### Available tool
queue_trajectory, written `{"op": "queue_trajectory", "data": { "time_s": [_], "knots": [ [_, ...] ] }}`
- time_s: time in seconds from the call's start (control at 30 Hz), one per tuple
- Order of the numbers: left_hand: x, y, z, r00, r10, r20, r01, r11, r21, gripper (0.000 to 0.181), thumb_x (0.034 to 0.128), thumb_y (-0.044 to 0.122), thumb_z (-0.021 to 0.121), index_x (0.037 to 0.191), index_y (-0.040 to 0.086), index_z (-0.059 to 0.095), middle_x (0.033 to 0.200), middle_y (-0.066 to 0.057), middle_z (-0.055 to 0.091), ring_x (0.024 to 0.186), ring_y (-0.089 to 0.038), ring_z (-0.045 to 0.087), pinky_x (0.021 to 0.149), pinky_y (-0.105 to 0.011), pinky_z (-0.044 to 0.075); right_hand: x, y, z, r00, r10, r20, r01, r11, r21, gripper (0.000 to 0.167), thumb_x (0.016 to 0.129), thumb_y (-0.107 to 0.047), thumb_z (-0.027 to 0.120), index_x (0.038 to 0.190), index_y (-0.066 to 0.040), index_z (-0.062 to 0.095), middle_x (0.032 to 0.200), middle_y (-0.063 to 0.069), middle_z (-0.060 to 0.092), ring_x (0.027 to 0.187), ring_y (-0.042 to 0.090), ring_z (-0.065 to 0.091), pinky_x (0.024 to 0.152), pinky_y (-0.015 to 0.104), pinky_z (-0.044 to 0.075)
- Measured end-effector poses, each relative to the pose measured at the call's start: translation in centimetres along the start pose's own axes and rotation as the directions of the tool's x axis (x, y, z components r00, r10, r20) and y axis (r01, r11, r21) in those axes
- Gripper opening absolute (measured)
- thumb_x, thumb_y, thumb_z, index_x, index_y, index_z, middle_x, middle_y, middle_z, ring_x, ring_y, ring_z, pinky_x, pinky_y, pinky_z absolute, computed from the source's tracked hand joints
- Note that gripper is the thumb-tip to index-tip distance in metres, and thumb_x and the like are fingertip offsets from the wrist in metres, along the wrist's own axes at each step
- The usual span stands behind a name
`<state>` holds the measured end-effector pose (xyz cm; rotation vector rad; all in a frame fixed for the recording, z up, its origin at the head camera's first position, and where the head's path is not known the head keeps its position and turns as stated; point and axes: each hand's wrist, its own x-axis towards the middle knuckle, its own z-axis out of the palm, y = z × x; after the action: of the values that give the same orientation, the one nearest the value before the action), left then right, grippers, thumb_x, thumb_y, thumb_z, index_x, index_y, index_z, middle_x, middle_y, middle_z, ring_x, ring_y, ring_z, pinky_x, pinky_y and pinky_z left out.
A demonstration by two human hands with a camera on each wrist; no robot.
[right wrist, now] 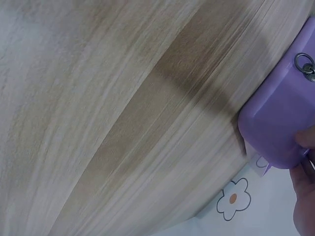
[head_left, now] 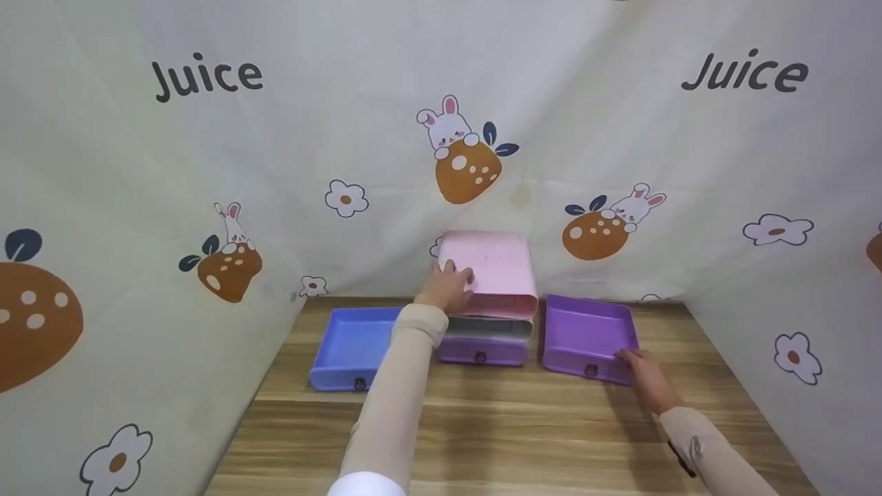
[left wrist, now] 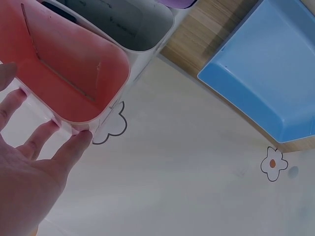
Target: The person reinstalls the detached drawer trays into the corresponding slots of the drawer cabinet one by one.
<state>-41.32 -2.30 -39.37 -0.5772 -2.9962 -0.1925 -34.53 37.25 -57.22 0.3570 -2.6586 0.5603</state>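
A small drawer cabinet [head_left: 490,265] with a pink top stands at the back of the table. Its pink and grey-white slots are hollow at the front, and a purple drawer [head_left: 482,352] fills the lowest one. My left hand [head_left: 446,288] rests with spread fingers on the pink casing's top left; the left wrist view shows its fingertips against the pink slot's outer wall [left wrist: 74,78]. To the right, another purple drawer [head_left: 589,334] with a ring pull lies on the table. My right hand [head_left: 649,379] pinches its front right corner, thumb inside the rim.
A blue drawer [head_left: 355,344] with a dark pull lies left of the cabinet, partly hidden by my left arm. Printed cloth walls [head_left: 372,138] enclose the wooden table [head_left: 524,441] at the back and both sides.
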Motion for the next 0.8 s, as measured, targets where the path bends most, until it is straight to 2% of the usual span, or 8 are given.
{"op": "queue_trajectory", "data": {
  "time_s": [0.07, 0.23, 0.33, 0.53, 0.8],
  "knots": [
    [0.0, 0.0, 0.0, 1.000, 0.008, -0.006, -0.008, 1.000, 0.007, 0.028, 0.0998, 0.029, 0.055, 0.124, 0.014, 0.060, 0.131, -0.022, 0.055, 0.132, -0.047, 0.047, 0.116, -0.056, 0.037, 0.0, 0.0, 0.1, 1.000, 0.014, -0.005, -0.014, 1.000, -0.005, 0.023, 0.088, 0.012, 0.054, 0.108, 0.009, 0.067, 0.108, 0.033, 0.066, 0.102, 0.048, 0.063, 0.090, 0.059, 0.052],
    [-0.2, 0.0, 0.1, 1.000, 0.009, -0.012, -0.009, 1.000, -0.023, 0.026, 0.0988, 0.026, 0.057, 0.121, 0.013, 0.060, 0.128, -0.021, 0.055, 0.122, -0.045, 0.050, 0.105, -0.053, 0.046, 0.1, 0.1, 0.4, 0.998, 0.007, -0.056, -0.008, 1.000, -0.025, 0.020, 0.084, 0.014, 0.057, 0.100, 0.008, 0.069, 0.101, 0.031, 0.067, 0.095, 0.047, 0.065, 0.085, 0.057, 0.055],
    [-0.3, 0.1, -0.1, 1.000, 0.003, -0.010, -0.003, 1.000, -0.029, 0.026, 0.0987, 0.026, 0.057, 0.120, 0.013, 0.060, 0.127, -0.021, 0.055, 0.118, -0.042, 0.051, 0.096, -0.051, 0.052, 0.0, 0.2, 0.5, 0.994, -0.030, -0.106, 0.025, 0.999, -0.045, 0.019, 0.082, 0.015, 0.058, 0.096, 0.009, 0.069, 0.097, 0.030, 0.068, 0.091, 0.046, 0.065, 0.083, 0.055, 0.056],
    [-0.4, 0.1, -0.1, 1.000, -0.003, 0.006, 0.003, 0.999, -0.032, 0.028, 0.0996, 0.027, 0.056, 0.124, 0.013, 0.059, 0.130, -0.021, 0.054, 0.121, -0.044, 0.051, 0.100, -0.051, 0.051, -1.0, 0.7, 0.1, 0.984, -0.082, -0.160, 0.066, 0.992, -0.105, 0.026, 0.073, 0.022, 0.061, 0.094, 0.009, 0.071, 0.093, 0.026, 0.070, 0.088, 0.041, 0.067, 0.082, 0.052, 0.056],
    [-0.5, 0.0, -0.2, 0.999, 0.027, -0.026, -0.028, 0.998, -0.049, 0.026, 0.0984, 0.024, 0.057, 0.120, 0.010, 0.060, 0.127, -0.023, 0.056, 0.121, -0.045, 0.051, 0.103, -0.051, 0.047, -2.7, 0.4, -1.6, 0.977, -0.111, -0.184, 0.091, 0.989, -0.115, 0.032, 0.069, 0.021, 0.069, 0.098, 0.007, 0.071, 0.098, 0.026, 0.069, 0.091, 0.041, 0.068, 0.082, 0.051, 0.057]
  ]
}}
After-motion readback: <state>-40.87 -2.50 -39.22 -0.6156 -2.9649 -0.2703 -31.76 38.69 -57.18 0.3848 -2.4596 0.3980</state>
